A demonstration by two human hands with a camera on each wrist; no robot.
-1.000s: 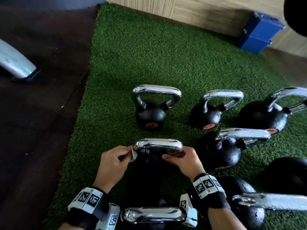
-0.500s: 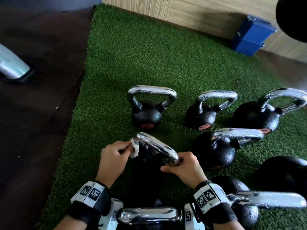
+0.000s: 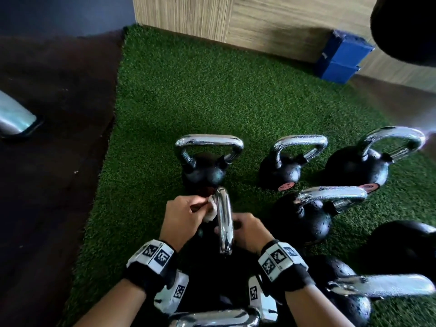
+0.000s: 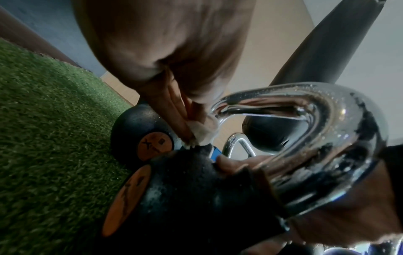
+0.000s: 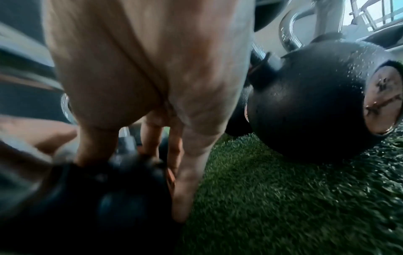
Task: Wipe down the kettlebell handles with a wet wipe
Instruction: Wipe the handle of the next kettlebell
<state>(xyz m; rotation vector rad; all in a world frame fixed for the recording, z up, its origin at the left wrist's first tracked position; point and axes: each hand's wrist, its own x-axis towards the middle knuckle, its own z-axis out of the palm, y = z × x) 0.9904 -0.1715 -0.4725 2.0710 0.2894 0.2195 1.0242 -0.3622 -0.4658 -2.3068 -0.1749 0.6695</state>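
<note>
A black kettlebell (image 3: 207, 267) stands on the green turf between my hands, its chrome handle (image 3: 224, 220) running away from me. My left hand (image 3: 186, 213) pinches a small white wet wipe (image 3: 212, 210) against the far left side of that handle. The left wrist view shows the wipe (image 4: 202, 131) pressed where the handle (image 4: 327, 120) meets the body (image 4: 196, 198). My right hand (image 3: 247, 230) grips the kettlebell on its right side near the handle's foot. In the blurred right wrist view its fingers (image 5: 181, 172) curl down around the dark body (image 5: 98, 198).
Several more chrome-handled kettlebells stand close by: one just behind (image 3: 207, 171), others to the right (image 3: 304, 218) (image 3: 356, 171), one at my wrists (image 3: 212, 319). Blue blocks (image 3: 339, 60) lie by the wooden wall. Dark floor (image 3: 47, 185) borders the turf on the left.
The kettlebell has turned about a quarter turn; its handle ran left to right and now points away from me. Both hands moved with it, the wipe staying on the handle.
</note>
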